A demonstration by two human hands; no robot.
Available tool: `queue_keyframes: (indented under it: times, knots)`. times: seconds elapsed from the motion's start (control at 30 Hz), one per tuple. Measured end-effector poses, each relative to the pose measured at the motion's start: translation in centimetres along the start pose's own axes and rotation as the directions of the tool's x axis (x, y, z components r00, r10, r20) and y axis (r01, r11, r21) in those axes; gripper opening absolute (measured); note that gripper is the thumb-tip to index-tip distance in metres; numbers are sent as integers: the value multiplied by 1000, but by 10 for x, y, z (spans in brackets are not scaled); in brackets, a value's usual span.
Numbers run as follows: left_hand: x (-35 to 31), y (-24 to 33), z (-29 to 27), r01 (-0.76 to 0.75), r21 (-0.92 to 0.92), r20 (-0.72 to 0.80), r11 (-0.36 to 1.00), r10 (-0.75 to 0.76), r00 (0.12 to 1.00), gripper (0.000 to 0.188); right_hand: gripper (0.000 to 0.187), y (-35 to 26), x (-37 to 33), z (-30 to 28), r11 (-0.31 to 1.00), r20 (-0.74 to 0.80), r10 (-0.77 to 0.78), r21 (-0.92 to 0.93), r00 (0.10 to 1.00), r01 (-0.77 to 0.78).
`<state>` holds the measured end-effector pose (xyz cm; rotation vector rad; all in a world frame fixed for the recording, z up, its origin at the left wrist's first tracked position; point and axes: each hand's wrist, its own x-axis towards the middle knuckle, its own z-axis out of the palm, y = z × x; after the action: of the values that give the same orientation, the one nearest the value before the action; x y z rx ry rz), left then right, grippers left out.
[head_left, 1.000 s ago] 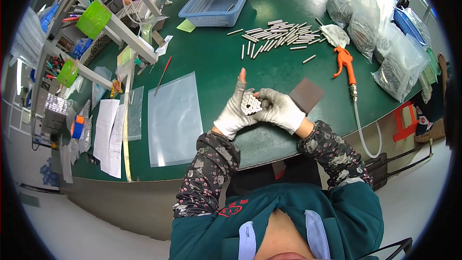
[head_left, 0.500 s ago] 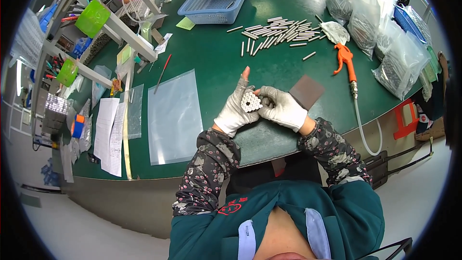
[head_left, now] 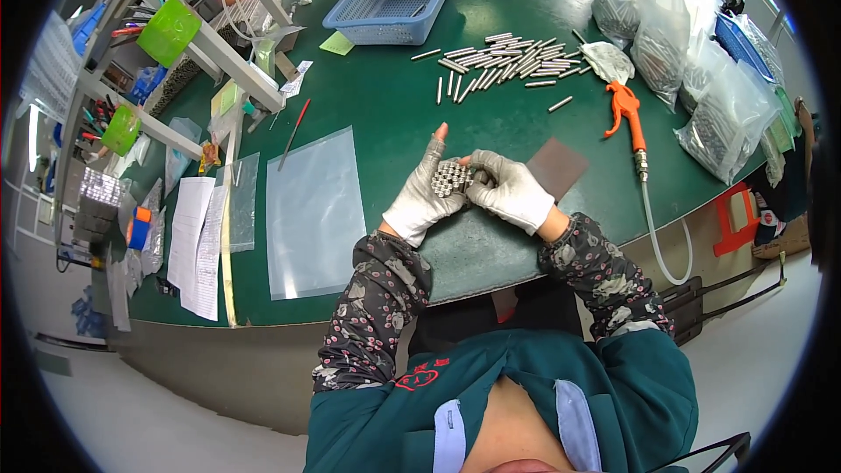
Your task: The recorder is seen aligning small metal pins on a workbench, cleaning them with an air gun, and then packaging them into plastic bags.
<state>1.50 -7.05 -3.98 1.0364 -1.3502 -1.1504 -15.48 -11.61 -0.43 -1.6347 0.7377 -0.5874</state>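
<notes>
A bundle of metal pins (head_left: 450,179) stands end-up between my hands, its round ends facing me. My left hand (head_left: 420,198), in a white glove with bare fingertips, wraps the bundle from the left, thumb pointing away from me. From the right, my gloved right hand (head_left: 511,195) presses curled fingers against the same bundle; part of its grip is hidden. Beyond my hands a loose heap of metal pins (head_left: 517,60) lies on the green table (head_left: 394,96). Just right of my right hand is a brown square sheet (head_left: 557,168).
An orange air gun (head_left: 625,114) with a hose lies at right, near plastic bags of pins (head_left: 661,44). A blue basket (head_left: 394,2) stands at the back. At left are a clear plastic bag (head_left: 315,215), papers (head_left: 197,245), a red pen (head_left: 294,133) and a shelf frame (head_left: 219,44).
The pin ends in the bundle looked bright white before and now look metallic grey with dark gaps. Both hands have shifted slightly left, still around the bundle.
</notes>
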Motion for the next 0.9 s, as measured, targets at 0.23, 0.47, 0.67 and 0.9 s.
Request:
queue_keyframes:
  times: [0.23,0.47,0.67,0.9]
  knots:
    - [-1,-2,-3,-20,8,27,1000,20,999,106,36,8,3,1,998,-34,-42,-57,999,41]
    - [1,-6,-4,-10,11,65,1000,9,998,111,37,6,4,4,999,-61,-21,-39,998,18]
    - [1,-2,-3,12,10,51,1000,-13,999,113,36,6,3,9,1000,-83,-12,-14,996,11]
    - [2,0,-1,0,-11,67,1000,1,998,112,33,12,1,9,999,-98,-22,43,995,26]
